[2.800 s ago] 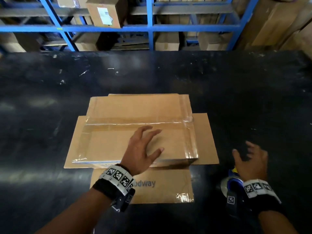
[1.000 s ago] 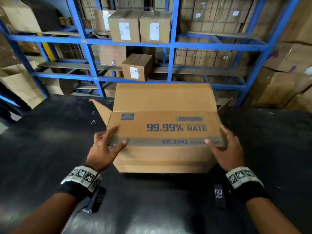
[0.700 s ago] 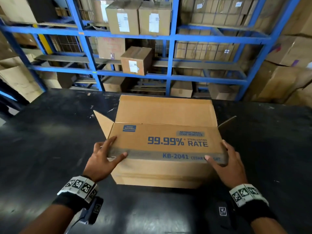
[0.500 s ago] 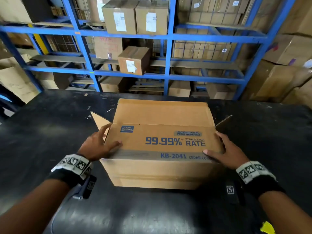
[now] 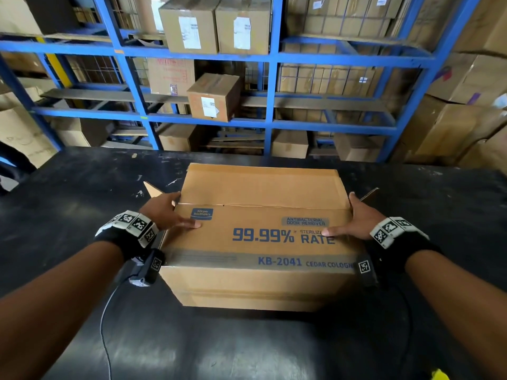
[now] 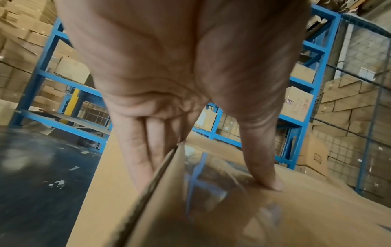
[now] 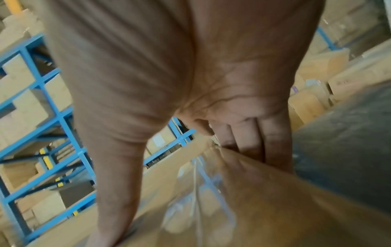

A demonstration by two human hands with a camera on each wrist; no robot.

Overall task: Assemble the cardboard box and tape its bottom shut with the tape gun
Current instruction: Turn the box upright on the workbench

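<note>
A brown cardboard box [image 5: 260, 242] printed "99.99% RATE" stands on the black table [image 5: 82, 201]. Its two long top flaps lie folded down and meet at a seam; the short end flaps stick out at both ends. My left hand [image 5: 186, 211] is at the box's left end, thumb [image 6: 264, 167] pressing on the near flap, straight fingers [image 6: 135, 150] against the end. My right hand [image 5: 349, 218] mirrors it at the right end, thumb [image 7: 114, 200] on top, fingers [image 7: 253, 142] down the end. Clear tape glints on the cardboard in both wrist views. I see no tape gun.
Blue steel shelving [image 5: 271, 86] loaded with cartons runs behind the table's far edge. More cartons are stacked at the right [image 5: 466, 105]. A thin cable [image 5: 104, 325] hangs from my left wrist over the table. A small yellow tip [image 5: 439, 375] shows at the bottom right edge.
The box, earlier lying with its taped bottom up, now stands upright. Over the last second the near long flap came down flat, and both hands slid from it to the box ends.
</note>
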